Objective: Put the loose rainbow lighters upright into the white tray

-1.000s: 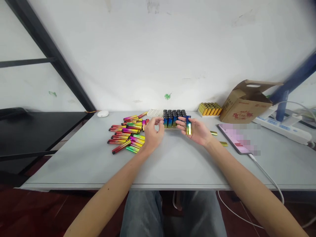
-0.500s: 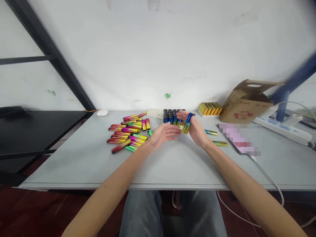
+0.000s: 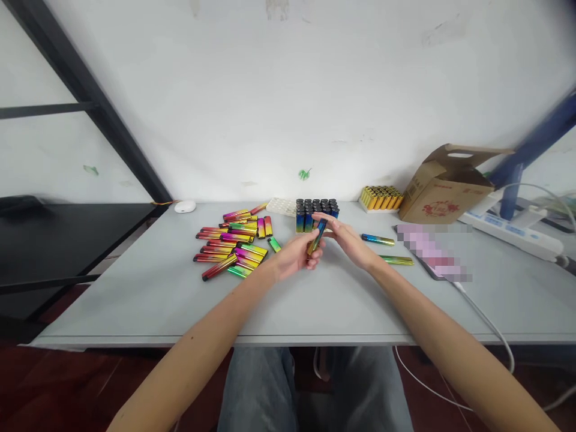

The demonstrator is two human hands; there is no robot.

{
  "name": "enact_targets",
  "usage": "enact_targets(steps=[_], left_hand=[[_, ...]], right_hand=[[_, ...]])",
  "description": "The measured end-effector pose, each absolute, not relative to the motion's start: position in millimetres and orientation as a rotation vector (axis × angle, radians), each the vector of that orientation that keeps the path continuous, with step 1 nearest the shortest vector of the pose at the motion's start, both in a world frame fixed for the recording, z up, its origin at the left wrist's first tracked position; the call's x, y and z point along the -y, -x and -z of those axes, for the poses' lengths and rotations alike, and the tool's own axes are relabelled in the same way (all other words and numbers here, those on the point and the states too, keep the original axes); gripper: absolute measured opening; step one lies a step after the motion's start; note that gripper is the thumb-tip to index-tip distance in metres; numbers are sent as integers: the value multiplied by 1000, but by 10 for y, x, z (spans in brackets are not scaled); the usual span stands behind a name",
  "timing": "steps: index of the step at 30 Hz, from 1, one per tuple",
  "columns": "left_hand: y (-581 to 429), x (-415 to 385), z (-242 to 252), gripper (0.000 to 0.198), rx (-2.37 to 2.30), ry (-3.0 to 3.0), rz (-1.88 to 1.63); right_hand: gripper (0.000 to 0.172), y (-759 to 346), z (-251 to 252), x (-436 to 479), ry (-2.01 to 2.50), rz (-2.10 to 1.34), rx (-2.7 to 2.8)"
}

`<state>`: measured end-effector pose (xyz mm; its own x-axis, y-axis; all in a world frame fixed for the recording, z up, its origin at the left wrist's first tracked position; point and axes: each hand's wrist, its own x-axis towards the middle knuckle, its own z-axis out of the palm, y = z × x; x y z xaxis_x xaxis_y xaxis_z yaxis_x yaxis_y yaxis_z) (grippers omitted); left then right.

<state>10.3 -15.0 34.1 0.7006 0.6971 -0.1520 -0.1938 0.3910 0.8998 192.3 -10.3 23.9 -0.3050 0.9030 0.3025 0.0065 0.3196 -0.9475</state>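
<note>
A blue-and-gold lighter point(image 3: 317, 237) is held tilted between both hands over the middle of the grey table point(image 3: 288, 300). My left hand point(image 3: 294, 256) grips its lower end with curled fingers. My right hand point(image 3: 348, 241) pinches its upper end. Just behind them stands a tray of upright blue lighters with black caps point(image 3: 316, 213). A heap of rainbow-coloured lighters point(image 3: 234, 243) lies to the left of my left hand.
Two loose lighters point(image 3: 378, 239) lie right of my hands, beside a phone point(image 3: 432, 255) on a white cable. A tray of yellow lighters point(image 3: 381, 198), an open cardboard box point(image 3: 445, 186), a power strip point(image 3: 513, 231) and a white earbud case point(image 3: 185, 207) line the back.
The lighter went from upright in my right hand alone to tilted between both hands. My left hand opened, then closed on its lower end. Both hands moved slightly closer together.
</note>
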Motion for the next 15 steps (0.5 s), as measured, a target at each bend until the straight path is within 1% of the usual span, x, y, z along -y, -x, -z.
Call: enact_targets(steps=[3, 8, 12, 15], left_hand=[[-80, 110, -342, 47, -550, -977, -647], [-82, 118, -344, 35, -491, -954, -841], [-118, 147, -369, 36, -496, -948, -963], [-114, 146, -381, 33, -500, -960, -983]], right_hand=[[53, -1930, -220, 62, 826, -1171, 1484], [57, -1933, -302, 80, 856, -1226, 1331], [57, -1947, -343, 94, 869, -1241, 1277], [56, -1974, -347, 79, 889, -1224, 1235]])
